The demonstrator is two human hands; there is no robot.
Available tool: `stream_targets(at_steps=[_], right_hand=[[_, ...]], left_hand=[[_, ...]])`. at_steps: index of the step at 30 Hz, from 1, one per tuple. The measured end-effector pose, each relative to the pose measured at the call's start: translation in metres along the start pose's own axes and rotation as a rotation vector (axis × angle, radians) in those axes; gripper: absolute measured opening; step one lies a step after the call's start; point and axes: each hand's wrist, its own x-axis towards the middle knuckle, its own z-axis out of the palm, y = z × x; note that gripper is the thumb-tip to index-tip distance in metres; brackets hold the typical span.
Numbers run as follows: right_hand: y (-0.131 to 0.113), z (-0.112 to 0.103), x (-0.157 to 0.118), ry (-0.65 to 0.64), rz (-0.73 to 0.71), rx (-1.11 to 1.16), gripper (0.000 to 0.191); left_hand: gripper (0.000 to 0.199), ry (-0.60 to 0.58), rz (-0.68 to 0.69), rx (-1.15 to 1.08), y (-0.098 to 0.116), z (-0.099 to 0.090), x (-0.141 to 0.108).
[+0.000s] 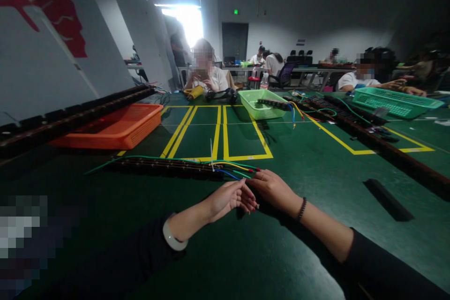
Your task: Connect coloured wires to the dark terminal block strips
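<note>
A long black strip (168, 165) with wires along it lies on the green table in front of me. Blue, green and yellow wires (232, 165) come out of its right end, some with red ends. At these wire ends my left hand (228, 200) is closed, its thumb and forefinger pinched by the blue and green wires and its other fingers loosely curled. My right hand (276, 191) meets it from the right, fingers closed on the wire ends, its fingertips partly hidden. A white cable tie (212, 154) stands up from the strip.
An orange basket (144, 126) stands at left, a long dark strip (70, 112) across it. Beyond are a light green basket (260, 110) and a teal basket (397, 105). Another long strip (386, 147) and a short black piece (388, 199) lie right. People sit across the table.
</note>
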Motion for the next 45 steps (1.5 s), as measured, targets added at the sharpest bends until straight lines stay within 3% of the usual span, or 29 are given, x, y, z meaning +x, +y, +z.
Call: stream_targets(at_steps=[5,9,14,18,21,27,31,35,40,43,45], right_hand=[[-0.001,0.002,0.003,-0.088,0.007,0.009,0.014],[0.005,-0.006,0.009,-0.033,0.080,0.131,0.014],[0.020,-0.012,0.033,0.023,0.245,0.296,0.036],[0.027,-0.001,0.054,-0.102,0.255,0.326,0.057],[0.029,0.007,0.066,-0.236,0.226,0.364,0.059],[0.032,0.004,0.085,-0.526,0.283,0.422,0.032],[0.034,0.001,0.091,-0.659,0.371,0.474,0.031],[0.034,0.001,0.091,-0.667,0.388,0.480,0.037],[0.021,-0.004,0.088,-0.582,0.346,0.251,0.027],[0.005,-0.007,0.084,-0.485,0.314,0.067,0.025],[-0.007,-0.008,0.081,-0.435,0.210,-0.143,0.024]], left_hand=[[0.043,0.004,0.002,-0.011,0.000,0.001,0.001],[0.042,-0.011,0.020,-0.013,-0.001,0.001,0.002],[0.038,-0.017,0.012,-0.018,-0.001,0.000,0.003],[0.036,0.001,0.000,-0.005,0.000,0.001,0.001],[0.035,0.005,-0.004,-0.003,0.001,0.002,0.000],[0.036,-0.005,-0.003,-0.020,0.000,0.002,0.002],[0.037,-0.016,-0.004,-0.039,0.000,0.001,0.002],[0.047,-0.016,-0.040,-0.115,0.001,0.001,0.003],[0.058,0.030,-0.034,-0.298,0.000,0.000,0.007],[0.052,0.081,0.016,-0.425,-0.002,-0.002,0.009],[0.043,0.141,0.058,-0.507,-0.003,-0.003,0.010]])
